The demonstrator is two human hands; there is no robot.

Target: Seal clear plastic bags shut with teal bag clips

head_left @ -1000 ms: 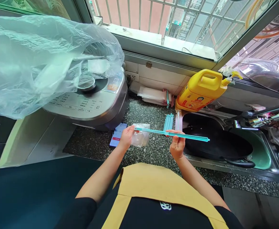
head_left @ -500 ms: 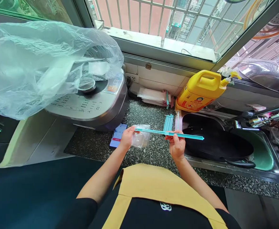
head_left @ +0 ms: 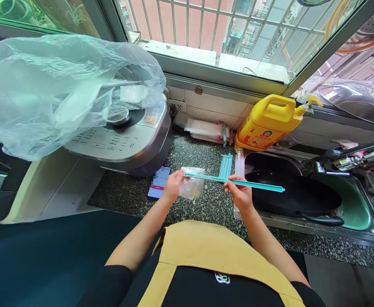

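Note:
My left hand (head_left: 173,187) pinches the left end of a long teal bag-sealing strip (head_left: 260,186) together with the top edge of a small clear plastic bag (head_left: 192,190). The bag hangs below the strip, close to the dark speckled counter. Farther along the strip, my right hand (head_left: 242,198) grips it between thumb and fingers, and its free end reaches over the sink side. Several more teal strips (head_left: 226,163) lie side by side on the counter just beyond my right hand. Beside my left hand lies a phone (head_left: 160,181) with a lit screen.
A rice cooker (head_left: 148,155) stands on the left under a large crumpled plastic bag (head_left: 62,85). Packed clear bags (head_left: 202,128) lie against the wall. A yellow pump jug (head_left: 266,123) stands by the sink (head_left: 359,207), where a black wok (head_left: 295,194) rests.
The teal strip has shifted slightly right, with its right end farther over the wok. Both hands have moved a little right, and the right hand's fingers have changed their grip.

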